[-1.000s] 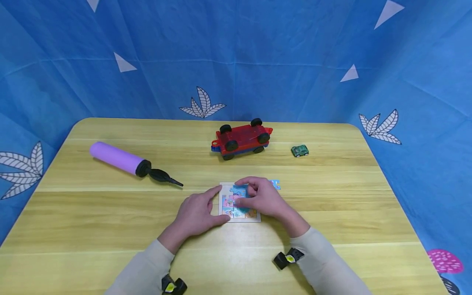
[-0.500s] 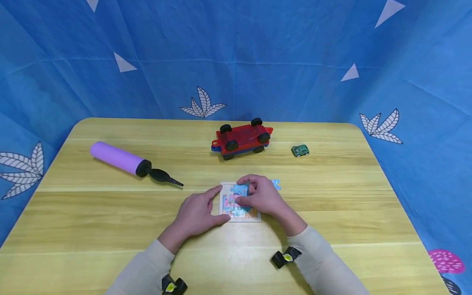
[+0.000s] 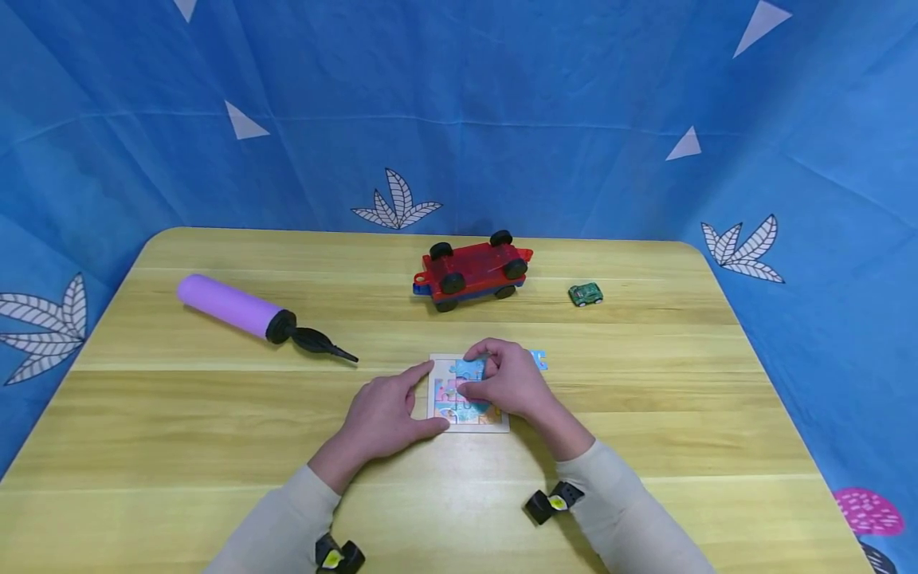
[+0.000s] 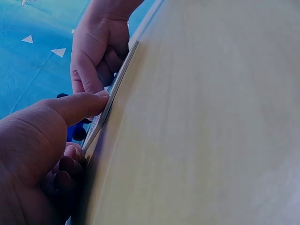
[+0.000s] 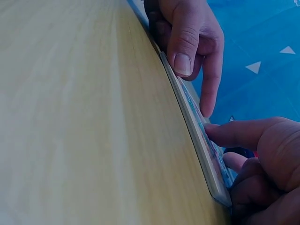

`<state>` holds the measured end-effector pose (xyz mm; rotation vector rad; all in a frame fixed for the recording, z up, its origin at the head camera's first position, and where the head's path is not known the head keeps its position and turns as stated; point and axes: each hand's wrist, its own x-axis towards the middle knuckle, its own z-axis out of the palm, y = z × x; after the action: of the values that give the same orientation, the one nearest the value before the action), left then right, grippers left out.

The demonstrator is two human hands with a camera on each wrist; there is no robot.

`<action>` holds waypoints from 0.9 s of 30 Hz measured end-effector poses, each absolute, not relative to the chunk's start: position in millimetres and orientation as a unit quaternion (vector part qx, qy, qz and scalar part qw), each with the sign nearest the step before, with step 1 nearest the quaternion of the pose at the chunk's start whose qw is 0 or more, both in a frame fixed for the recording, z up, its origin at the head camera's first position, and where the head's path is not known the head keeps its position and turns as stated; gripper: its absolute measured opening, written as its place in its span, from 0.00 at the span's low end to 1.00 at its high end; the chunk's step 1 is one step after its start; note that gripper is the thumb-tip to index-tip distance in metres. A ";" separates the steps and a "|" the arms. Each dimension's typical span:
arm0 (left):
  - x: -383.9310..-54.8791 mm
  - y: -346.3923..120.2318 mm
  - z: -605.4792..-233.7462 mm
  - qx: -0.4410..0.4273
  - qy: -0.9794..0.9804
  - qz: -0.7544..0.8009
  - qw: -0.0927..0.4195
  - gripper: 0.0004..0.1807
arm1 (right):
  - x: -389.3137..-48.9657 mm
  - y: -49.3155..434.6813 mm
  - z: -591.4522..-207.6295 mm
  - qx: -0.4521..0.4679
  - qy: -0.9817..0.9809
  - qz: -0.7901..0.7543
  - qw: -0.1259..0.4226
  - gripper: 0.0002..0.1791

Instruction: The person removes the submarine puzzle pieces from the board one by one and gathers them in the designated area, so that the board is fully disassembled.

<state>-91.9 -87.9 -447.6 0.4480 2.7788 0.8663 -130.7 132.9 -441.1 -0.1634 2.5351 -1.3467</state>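
A small square jigsaw puzzle [image 3: 469,428] with a pale border and blue and pink pieces lies on the table in the head view. My left hand [image 3: 383,414] holds its left side, index finger at the far corner and thumb over the near border. In the left wrist view that thumb presses on the thin board [image 4: 123,70]. My right hand [image 3: 516,383] bends over the puzzle, thumb and index finger around a blue puzzle piece [image 3: 469,369] near the top. The palm hides the puzzle's right part. Beyond the hand a loose blue piece [image 3: 539,360] shows partly.
On the wooden table [image 3: 645,359], a purple hand pump [image 3: 229,305] with a black nozzle lies at left. A red and blue toy vehicle [image 3: 473,269] sits wheels up at the back. Right of it stands a small green toy car [image 3: 586,294]. A blue cloth [image 3: 459,119] hangs behind.
My right wrist has shifted slightly left, while its index fingertip has slid a little right over the puzzle. The left hand keeps its place at the border.
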 end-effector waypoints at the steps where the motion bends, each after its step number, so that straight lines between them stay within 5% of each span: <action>1: -91.9 -87.9 -447.7 0.151 0.939 0.292 0.098 0.48 | -130.6 132.6 -440.7 -0.054 0.873 -0.465 0.133 0.21; 27: -92.5 -87.6 -448.6 0.154 0.940 0.290 0.094 0.48 | -133.2 133.0 -445.3 -0.044 0.851 -0.506 0.136 0.21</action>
<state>-92.5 -87.6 -448.6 0.4557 2.7887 0.8605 -133.2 133.0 -445.3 -0.1287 2.4632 -1.4640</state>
